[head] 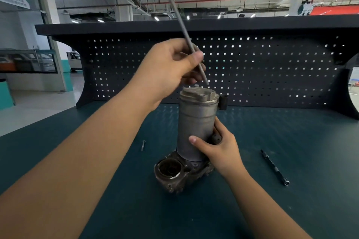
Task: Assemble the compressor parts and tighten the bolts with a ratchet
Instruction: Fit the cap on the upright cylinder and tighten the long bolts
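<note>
On the bench we find one compressor standing upright, our right hand gripping its cylinder low down, fingers hidden behind. Our left hand pinches one long bolt, tilted, tip near the top. One short bolt and one dark bar lie apart.

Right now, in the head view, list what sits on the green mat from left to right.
Short bolt → compressor, gripped by the right hand → dark rod-like tool. The long bolt pinched by the left hand is off the mat.
</note>
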`<state>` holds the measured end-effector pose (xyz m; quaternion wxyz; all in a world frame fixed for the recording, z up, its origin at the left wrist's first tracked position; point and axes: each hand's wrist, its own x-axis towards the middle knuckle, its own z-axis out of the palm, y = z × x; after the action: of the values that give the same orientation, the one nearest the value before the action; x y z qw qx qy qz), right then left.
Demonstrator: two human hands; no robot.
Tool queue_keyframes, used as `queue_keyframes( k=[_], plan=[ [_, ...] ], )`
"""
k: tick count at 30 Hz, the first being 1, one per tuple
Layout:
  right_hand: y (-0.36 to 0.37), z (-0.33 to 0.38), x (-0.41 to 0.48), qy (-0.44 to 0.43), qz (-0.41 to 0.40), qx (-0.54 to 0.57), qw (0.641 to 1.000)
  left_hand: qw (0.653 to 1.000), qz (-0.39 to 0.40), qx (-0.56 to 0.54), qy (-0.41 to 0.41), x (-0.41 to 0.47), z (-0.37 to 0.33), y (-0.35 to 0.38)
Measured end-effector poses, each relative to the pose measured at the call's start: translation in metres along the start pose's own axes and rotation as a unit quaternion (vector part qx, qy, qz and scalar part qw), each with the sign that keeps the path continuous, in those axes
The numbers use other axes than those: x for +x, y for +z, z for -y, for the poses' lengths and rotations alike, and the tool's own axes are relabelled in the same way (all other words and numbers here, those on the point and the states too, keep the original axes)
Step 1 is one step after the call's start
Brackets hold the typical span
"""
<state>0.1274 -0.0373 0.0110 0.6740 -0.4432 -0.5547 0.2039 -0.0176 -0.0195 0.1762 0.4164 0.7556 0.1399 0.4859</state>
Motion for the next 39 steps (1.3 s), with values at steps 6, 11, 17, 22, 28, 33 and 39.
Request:
queue_keyframes(
  k=[6,11,17,22,28,33,39],
  plan=[
    [0.000,-0.001,0.001,0.000,-0.003,-0.005,1.000,0.981,0.030,0.192,0.011,0.004,0.008,0.007],
    [-0.001,-0.002,0.004,0.004,-0.004,0.002,1.000,0.970,0.022,0.241,0.011,0.004,0.015,0.005],
    [-0.002,-0.004,0.006,0.005,-0.005,-0.001,1.000,0.986,-0.020,0.166,0.012,0.009,0.012,0.008],
    [-0.003,-0.005,0.006,0.003,-0.001,0.003,1.000,0.984,-0.048,0.171,0.030,0.010,0.013,0.010],
    [-0.004,-0.005,0.006,0.001,0.007,0.006,1.000,0.981,-0.045,0.187,0.030,0.013,0.014,0.011],
    [-0.006,-0.006,0.006,0.005,0.021,0.016,1.000,0.982,-0.053,0.180,0.019,0.016,0.015,0.011],
    [-0.012,-0.001,0.007,0.012,0.042,0.058,0.997,0.991,-0.052,0.124,-0.008,0.017,0.017,0.011]
  ],
)
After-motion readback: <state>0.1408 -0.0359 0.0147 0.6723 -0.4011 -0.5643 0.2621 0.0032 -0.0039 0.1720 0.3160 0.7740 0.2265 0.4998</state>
